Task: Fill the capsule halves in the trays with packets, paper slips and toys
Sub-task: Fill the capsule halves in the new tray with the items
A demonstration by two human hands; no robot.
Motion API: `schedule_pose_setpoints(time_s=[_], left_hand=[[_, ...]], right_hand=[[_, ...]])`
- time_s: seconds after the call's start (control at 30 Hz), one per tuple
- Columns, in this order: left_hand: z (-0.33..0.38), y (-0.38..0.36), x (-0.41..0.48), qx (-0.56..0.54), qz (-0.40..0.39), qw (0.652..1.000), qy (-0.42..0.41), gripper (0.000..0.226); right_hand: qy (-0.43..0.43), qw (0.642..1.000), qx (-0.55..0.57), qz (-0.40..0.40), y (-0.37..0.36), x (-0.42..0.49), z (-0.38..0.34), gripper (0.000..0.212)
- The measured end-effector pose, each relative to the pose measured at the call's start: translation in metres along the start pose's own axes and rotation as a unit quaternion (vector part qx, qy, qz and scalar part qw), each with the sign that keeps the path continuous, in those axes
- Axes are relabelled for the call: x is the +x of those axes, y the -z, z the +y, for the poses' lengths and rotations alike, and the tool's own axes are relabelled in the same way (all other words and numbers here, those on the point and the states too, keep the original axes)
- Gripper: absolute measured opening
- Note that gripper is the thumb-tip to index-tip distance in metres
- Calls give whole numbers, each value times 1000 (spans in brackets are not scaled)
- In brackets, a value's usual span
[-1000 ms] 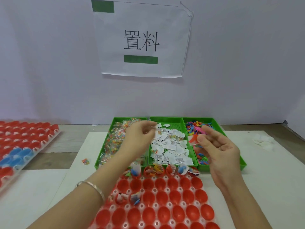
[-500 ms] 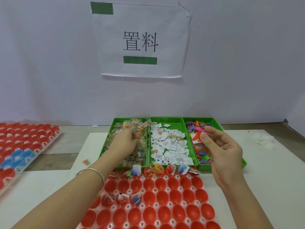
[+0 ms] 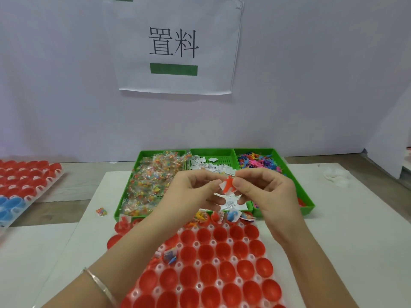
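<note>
My two hands meet above the middle green bin. My right hand [image 3: 264, 192] pinches an orange toy [image 3: 229, 185] together with a white paper slip behind it. My left hand [image 3: 191, 192] has its fingers curled toward the same bundle and touches it; a clear packet may sit in its fingers, but I cannot tell. Below lies the tray of red capsule halves [image 3: 213, 270]. Its far row and a few cups at the left hold items. Three green bins hold packets [image 3: 153, 183], paper slips [image 3: 213, 165] and coloured toys [image 3: 258, 163].
A stray packet [image 3: 101, 211] lies on the white mat left of the bins. A second tray of red and blue capsule halves [image 3: 24, 187] sits at far left. Crumpled white tissue [image 3: 337, 176] lies at the right. A wall with a paper sign stands behind.
My left hand left the packet bin and came right to meet my right hand. My right hand moved left with the orange toy and slip. The view tilted down slightly.
</note>
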State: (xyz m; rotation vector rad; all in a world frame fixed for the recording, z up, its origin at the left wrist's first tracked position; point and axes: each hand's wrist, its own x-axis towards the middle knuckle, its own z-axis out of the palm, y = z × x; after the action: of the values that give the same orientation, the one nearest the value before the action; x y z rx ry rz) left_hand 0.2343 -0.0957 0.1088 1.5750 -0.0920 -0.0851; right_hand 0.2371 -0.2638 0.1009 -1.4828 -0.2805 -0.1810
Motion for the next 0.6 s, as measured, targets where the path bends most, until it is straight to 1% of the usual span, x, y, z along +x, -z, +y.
schedule_pose_setpoints(time_s=[0.1,0.2,0.3,0.37,0.4,0.47,0.5,0.53,0.6], left_hand=[[2,-5,-1,-4,-12,1000,4,17],[3,-6,-2,-37,-17,999,11,20],[2,-7,-3,-1,-22,1000,-17,13],[-1,-7,-4,14,-15,999,-29,13],[-2,-6,-5,16,-10,999,-31,14],[-3,-3,-6,28,2,999,-40,15],[-4,-1,-7,37,7,998,-44,16],[-4,2,-9,44,10,998,-47,17],[-4,9,-16,55,16,997,-51,17]], right_hand=[[8,999,-32,0,2,0,-1,23],[9,999,-30,6,1,0,1,21],[11,999,-38,20,0,0,5,19],[-1,999,-35,27,0,1,6,16],[-16,999,-22,20,0,1,6,17],[-55,998,6,-24,-1,0,5,30],[-65,997,1,-46,-2,-1,5,32],[-67,996,-14,-63,-3,-2,4,31],[-54,995,-39,-74,-7,-5,1,19]])
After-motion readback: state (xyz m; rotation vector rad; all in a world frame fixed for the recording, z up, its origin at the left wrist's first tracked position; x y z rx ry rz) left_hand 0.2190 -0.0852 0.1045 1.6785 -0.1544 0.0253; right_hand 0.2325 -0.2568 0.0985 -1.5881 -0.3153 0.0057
